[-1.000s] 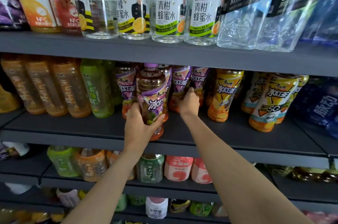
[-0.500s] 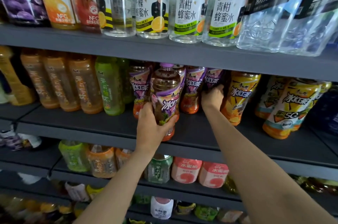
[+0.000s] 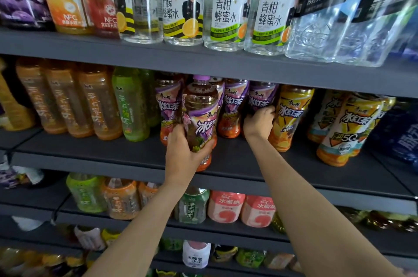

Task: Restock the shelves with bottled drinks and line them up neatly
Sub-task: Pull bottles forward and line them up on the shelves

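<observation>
four dark grey shelves point(image 3: 226, 59) fill the view, stocked with bottles. top shelf at 12 o'clock: clear honey-water bottles point(image 3: 224, 11), soda bottles point(image 3: 316, 16) toward 2 o'clock. second shelf: orange tea bottles point(image 3: 67, 100) at 9 o'clock, yellow iced-tea bottles point(image 3: 291, 116) at 3 o'clock. left hand point(image 3: 185, 152), centre, wrapped around the lower body of a purple-capped iced-tea bottle point(image 3: 200, 118), upright at the shelf's front edge. right hand point(image 3: 259, 124), toward 2 o'clock, fingers curled around a purple-label bottle point(image 3: 261, 97) further back, just beside the yellow ones.
</observation>
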The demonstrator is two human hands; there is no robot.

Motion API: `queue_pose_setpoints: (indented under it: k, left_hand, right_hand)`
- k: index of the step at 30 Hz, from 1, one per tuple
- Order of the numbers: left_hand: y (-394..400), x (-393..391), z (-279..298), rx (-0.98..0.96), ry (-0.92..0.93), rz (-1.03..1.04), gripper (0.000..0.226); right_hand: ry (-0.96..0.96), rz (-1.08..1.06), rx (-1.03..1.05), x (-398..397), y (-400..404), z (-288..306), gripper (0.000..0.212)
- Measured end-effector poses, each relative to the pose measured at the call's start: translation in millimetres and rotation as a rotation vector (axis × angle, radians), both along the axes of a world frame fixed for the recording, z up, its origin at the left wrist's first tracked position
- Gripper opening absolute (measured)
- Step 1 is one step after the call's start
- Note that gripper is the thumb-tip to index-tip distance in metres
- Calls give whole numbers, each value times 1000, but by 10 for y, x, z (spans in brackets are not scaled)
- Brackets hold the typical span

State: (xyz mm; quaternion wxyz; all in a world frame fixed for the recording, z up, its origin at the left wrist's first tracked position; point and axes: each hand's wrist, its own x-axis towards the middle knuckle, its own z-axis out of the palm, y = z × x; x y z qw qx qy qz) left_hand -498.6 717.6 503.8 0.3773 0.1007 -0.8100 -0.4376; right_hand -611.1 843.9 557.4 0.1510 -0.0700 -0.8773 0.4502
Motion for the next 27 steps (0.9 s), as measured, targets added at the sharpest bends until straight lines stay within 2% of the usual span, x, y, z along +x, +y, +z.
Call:
queue_pose_setpoints:
  k: [9,17,23,27]
  left_hand:
    - [22,30,26,-8,-3,11,60]
    - [30,76,66,-16,-22,23,58]
    - [90,142,135,-148,-98,98,60]
    - [264,86,173,-192,-166,89,66]
  right_hand:
    - [37,-57,193,226,210,13,61]
    - [73,41,285,480,332,-1,63]
    - [91,-14,344,688,619,-71,69]
    - [110,-30,306,733,764,-95,60]
